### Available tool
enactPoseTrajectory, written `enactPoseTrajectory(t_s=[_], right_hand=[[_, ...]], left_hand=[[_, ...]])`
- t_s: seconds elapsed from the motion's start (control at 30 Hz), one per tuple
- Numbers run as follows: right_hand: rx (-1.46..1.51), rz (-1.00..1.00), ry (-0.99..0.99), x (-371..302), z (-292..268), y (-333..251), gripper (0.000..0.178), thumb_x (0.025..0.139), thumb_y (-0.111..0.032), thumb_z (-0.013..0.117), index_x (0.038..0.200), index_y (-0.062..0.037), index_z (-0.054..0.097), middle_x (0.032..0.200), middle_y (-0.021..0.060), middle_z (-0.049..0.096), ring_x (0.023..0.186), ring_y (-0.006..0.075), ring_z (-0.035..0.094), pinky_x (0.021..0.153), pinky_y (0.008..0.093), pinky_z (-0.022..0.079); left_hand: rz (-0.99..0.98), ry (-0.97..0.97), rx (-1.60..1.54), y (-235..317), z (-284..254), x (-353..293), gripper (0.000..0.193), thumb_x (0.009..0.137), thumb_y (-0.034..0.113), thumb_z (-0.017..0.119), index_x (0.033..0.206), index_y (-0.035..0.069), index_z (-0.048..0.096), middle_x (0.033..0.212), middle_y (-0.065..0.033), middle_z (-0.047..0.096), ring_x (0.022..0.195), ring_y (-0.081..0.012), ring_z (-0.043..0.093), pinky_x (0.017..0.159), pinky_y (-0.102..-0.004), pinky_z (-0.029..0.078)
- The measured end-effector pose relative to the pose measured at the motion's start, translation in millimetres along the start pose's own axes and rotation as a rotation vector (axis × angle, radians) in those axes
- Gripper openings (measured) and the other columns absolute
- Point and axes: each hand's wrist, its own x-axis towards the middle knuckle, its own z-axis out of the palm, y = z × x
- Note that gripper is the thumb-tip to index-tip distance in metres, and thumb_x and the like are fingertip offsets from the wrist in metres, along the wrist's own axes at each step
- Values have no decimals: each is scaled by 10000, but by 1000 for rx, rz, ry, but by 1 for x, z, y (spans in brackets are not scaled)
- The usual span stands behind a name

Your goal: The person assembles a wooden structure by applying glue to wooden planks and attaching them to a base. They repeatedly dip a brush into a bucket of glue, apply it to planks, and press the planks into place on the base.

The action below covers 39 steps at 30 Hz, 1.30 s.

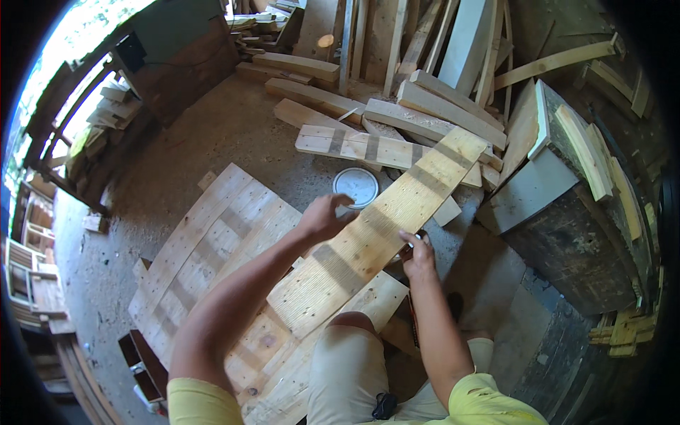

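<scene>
A long, pale wooden plank [331,280] with darker bands across it and small dark spots is held aslant in front of me. Its far end reaches over a heap of timber; its near end lies above my lap and a wide platform of boards [212,234]. My left hand [327,218] is closed at the plank's left edge, with its fingertips partly hidden. On the opposite edge my right hand [419,255] grips the plank, thumb on top and the other fingers mostly out of sight beneath. The platform's boards carry similar darker bands.
Beyond the plank sits a round white lid or bucket top [355,187] on the floor. Timber pieces [439,110] pile up behind it, one banded board [350,145] among them. A large cabinet-like box [559,234] stands at right. A dark open box [144,365] lies at lower left.
</scene>
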Motion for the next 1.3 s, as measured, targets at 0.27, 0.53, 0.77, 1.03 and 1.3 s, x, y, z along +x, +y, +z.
enactPoseTrajectory(t_s=[0.27, 0.53, 0.77, 1.03, 1.3], right_hand=[[-11, -37, -238, -99, 64, 54, 574, 802, 93, 717, 1313, -30, 488, 1224, 102, 620, 1156, 233, 600, 1012, 367, 501], [-319, 64, -562, -115, 43, 45, 876, 841, -172, 817, 1527, -19, 294, 1490, 149, 405, 1330, 267, 457, 1088, 398, 431], [-725, 142, -330, -137, -96, 39, 517, 944, -271, 718, 1360, -11, 554, 1337, 92, 592, 1212, 181, 567, 961, 325, 488], [-848, 202, -290, -146, -122, 66, 370, 968, -236, 689, 1275, -41, 623, 1226, 49, 645, 1118, 136, 599, 915, 303, 499], [-837, 261, -343, -154, -104, 82, 332, 991, -213, 664, 1244, 0, 650, 1141, 40, 671, 1013, 107, 608, 899, 265, 493]], left_hand=[[-412, 61, -339, -22, 12, 13, 780, 875, 713, 601, 1123, -18, 711, 1057, -232, 731, 1014, -344, 712, 912, -418, 529], [-442, 461, -197, -84, -56, -118, 693, 865, 703, 648, 827, 11, 662, 672, -101, 630, 630, -201, 586, 614, -415, 455], [-804, 373, 85, -146, -26, -272, 684, 846, 705, 655, 787, 24, 680, 642, -137, 624, 618, -270, 603, 615, -415, 458], [-928, 345, 139, -193, 47, -354, 689, 832, 701, 671, 780, 14, 665, 667, -183, 638, 657, -344, 632, 646, -449, 475], [-924, 278, 156, -191, 65, -362, 676, 838, 703, 659, 863, 27, 661, 716, -199, 666, 742, -393, 660, 709, -479, 504]])
